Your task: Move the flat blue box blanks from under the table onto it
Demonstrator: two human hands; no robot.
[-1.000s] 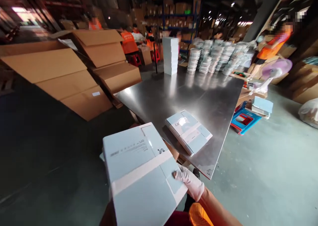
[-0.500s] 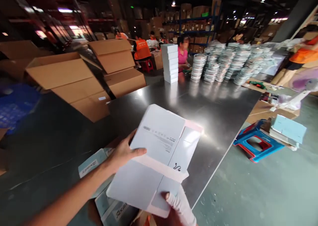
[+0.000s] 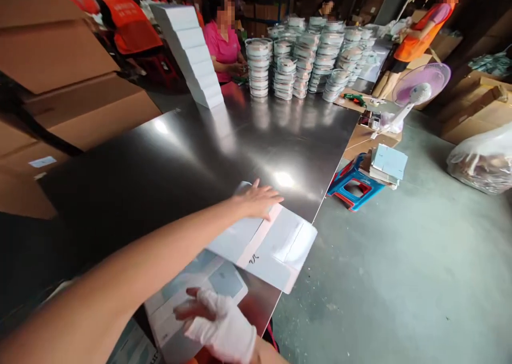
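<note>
Lower centre: the left hand (image 3: pixel 258 199) is pressing open-palmed on a flat carton (image 3: pixel 264 246) at the table (image 3: pixel 200 156) edge, long axis running lower right; the bandaged right hand (image 3: pixel 218 321), fingers spread, is resting on another carton (image 3: pixel 192 294).

Two flat folded boxes (image 3: pixel 276 244) on the steel table (image 3: pixel 240 145), one white box stack (image 3: pixel 188 49), one fan (image 3: pixel 420 86), one blue stool (image 3: pixel 350 185)

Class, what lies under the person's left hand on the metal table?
A flat pale carton blank on the steel table; the left hand presses it. Anything beneath is hidden.
</note>
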